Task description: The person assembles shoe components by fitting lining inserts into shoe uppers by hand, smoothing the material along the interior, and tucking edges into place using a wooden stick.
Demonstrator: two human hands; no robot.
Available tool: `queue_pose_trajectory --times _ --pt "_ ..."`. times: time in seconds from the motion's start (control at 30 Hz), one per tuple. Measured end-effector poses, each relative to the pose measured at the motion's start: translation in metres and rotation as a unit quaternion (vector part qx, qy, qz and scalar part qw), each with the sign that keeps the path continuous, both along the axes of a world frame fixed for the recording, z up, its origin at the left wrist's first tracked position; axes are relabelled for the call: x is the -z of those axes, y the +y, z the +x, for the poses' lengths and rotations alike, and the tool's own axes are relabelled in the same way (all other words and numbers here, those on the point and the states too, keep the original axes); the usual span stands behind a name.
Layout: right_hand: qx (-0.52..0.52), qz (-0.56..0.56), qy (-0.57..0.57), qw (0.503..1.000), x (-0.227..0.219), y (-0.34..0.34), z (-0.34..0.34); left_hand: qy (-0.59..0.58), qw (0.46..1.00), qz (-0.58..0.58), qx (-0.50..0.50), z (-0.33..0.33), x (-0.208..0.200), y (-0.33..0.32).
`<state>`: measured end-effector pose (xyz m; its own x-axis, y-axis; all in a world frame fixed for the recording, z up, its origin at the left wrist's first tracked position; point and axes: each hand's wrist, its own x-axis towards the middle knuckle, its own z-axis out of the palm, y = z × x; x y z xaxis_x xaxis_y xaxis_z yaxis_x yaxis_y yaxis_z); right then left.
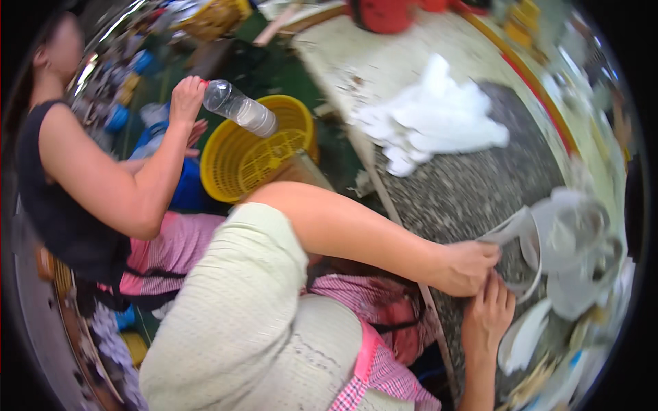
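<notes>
At the right side of the worktable (473, 181), my left hand (473, 266) is closed, its fingertips bent together. Below it my right hand (488, 312) reaches up, and the fingertips of both hands meet. Anything pinched between them is too small or hidden to make out. Right beside the fingers lie translucent plastic pieces (565, 229) with looped, strap-like edges, rather like clear sandals. A curved white piece (524, 335) rests next to my right hand.
A heap of soft white pieces (439, 120) lies farther up the table, with a red container (384, 14) beyond. At left, a co-worker (103, 164) holds a clear bottle (240, 108) over a yellow basket (305, 130). Clutter (541, 383) lies at lower right.
</notes>
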<state>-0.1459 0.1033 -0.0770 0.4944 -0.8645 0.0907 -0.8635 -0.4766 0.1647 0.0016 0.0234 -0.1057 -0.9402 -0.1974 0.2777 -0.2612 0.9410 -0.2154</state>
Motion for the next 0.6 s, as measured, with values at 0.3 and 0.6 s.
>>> queue_pose_trajectory --times 0.3,0.6 --pt "-0.042 -0.02 -0.033 0.998 0.002 0.01 -0.031 0.113 0.955 0.246 0.123 0.049 0.021 -0.029" --pt "-0.138 -0.066 -0.066 0.986 -0.007 -0.019 -0.06 -0.104 0.858 0.502 0.04 0.062 -0.053 0.015"
